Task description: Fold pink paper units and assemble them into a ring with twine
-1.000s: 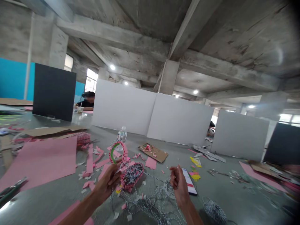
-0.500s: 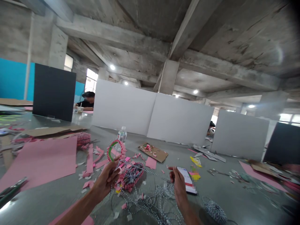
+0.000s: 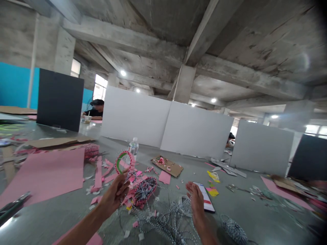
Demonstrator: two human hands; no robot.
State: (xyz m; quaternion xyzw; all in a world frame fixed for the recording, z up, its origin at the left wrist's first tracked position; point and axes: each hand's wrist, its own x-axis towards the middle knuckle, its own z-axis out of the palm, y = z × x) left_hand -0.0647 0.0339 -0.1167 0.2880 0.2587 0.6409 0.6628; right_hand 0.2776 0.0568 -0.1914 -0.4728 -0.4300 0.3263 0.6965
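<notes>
My left hand (image 3: 117,192) is closed on a pink ring with a green inner face (image 3: 124,162), raised above the table. Black-and-white cord is wound over the ring's edge. My right hand (image 3: 196,199) is open, fingers fairly straight, beside a smartphone (image 3: 208,200) with its screen lit; whether cord touches its palm I cannot tell. Between the hands lies a pink oval piece laced with the same cord (image 3: 145,190). Loose black-and-white cord (image 3: 168,217) spreads in tangles in front of it. A ball of this cord (image 3: 234,228) sits to the right.
Pink sheet (image 3: 53,175) and scissors (image 3: 15,209) are on the left. A water bottle (image 3: 133,149) stands behind the ring. Scrap-covered cardboard (image 3: 168,166) lies ahead, before white partition boards (image 3: 138,115). Yellow scraps (image 3: 213,176) lie right. A person (image 3: 95,109) sits beyond.
My right hand's fingers have straightened from a curled, pointing pose. The cord stretched between my hands has slackened. The ring has turned and shifted slightly left.
</notes>
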